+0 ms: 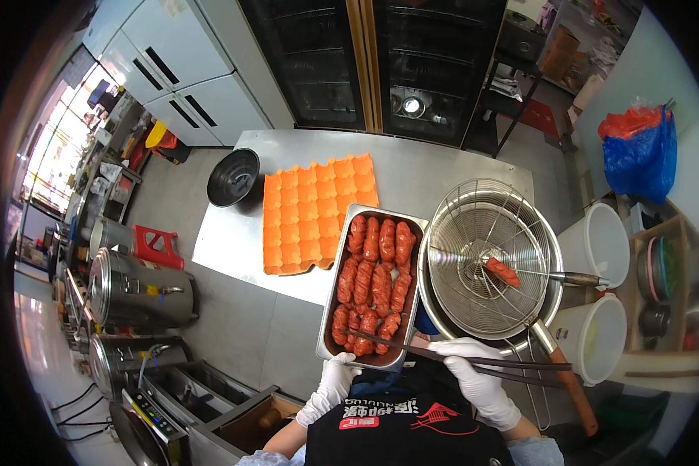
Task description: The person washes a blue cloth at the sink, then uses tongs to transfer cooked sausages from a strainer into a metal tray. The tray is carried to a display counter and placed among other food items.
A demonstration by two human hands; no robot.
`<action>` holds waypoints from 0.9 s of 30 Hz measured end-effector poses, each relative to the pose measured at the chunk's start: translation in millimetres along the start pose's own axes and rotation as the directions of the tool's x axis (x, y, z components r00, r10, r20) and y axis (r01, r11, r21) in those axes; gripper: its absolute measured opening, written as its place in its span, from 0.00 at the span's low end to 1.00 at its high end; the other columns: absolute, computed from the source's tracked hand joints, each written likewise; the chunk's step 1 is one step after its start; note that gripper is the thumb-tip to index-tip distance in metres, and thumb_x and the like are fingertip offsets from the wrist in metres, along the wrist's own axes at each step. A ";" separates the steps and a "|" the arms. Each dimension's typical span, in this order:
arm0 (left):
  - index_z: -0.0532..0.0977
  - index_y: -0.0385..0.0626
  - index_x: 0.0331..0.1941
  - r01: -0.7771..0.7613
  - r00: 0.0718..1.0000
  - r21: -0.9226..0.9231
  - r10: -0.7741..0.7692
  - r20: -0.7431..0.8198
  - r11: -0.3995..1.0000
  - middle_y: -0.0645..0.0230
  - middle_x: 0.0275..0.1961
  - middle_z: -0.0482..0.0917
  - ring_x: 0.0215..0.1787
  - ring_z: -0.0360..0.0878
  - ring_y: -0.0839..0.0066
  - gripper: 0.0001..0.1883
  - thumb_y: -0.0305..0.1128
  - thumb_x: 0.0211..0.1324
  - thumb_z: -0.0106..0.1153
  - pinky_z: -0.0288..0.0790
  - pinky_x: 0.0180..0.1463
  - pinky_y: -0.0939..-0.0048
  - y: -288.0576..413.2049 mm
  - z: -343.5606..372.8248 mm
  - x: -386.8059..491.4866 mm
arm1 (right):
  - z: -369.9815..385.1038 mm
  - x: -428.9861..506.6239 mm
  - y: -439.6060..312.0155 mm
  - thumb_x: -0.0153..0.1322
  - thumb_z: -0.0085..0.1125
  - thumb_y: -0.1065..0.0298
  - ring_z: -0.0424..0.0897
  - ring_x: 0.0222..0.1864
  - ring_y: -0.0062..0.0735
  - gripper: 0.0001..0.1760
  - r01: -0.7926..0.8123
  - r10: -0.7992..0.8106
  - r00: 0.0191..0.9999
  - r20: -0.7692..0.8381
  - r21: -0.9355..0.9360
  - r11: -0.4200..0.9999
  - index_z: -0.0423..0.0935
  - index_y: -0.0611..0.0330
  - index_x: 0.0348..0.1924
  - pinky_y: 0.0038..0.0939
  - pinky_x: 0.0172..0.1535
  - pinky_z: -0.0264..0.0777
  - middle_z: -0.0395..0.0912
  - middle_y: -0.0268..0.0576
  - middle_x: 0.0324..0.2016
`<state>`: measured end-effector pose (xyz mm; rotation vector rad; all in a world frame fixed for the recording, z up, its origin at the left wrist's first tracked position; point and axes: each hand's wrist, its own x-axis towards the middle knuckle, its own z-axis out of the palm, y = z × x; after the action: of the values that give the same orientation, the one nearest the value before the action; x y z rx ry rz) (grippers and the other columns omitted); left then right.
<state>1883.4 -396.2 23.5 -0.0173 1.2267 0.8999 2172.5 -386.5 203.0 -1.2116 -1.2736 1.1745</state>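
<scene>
My left hand [334, 378], in a white glove, grips the near left corner of a deep steel tray [422, 233]. Rows of shiny reddish food rolls [363, 283] lie in that tray. My right hand [480, 381], also gloved, holds long dark chopsticks [410, 348]. Their tips reach over the rolls at the tray's near end; I cannot tell whether they touch one. To the right, a round wire skimmer [454, 256] rests over a wide steel basin [556, 244]. One loose reddish piece [502, 272] lies in the skimmer's mesh.
An orange egg tray [314, 209] and a black bowl [233, 177] sit on the steel table [408, 169]. Skimmer handles [571, 384] stick out beside my right hand. White buckets [603, 244] stand at the right. Steel pots [145, 288] and a red stool [158, 247] are at the left.
</scene>
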 end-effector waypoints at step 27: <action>0.76 0.41 0.47 0.027 0.999 -0.010 -0.027 -0.035 1.000 0.64 0.39 0.83 0.31 0.81 0.69 0.13 0.23 0.57 0.59 0.75 0.29 0.68 2.7 -1.1 2.4 | -10.3 -0.9 11.7 0.73 0.66 0.61 0.86 0.46 0.47 0.14 0.105 -0.095 0.991 -0.089 0.114 0.988 0.83 0.65 0.41 0.41 0.53 0.80 0.86 0.55 0.40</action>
<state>1881.0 -393.5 22.3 -0.0574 1.2523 0.8847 2183.4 -386.8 191.9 -1.0863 -1.1726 1.0991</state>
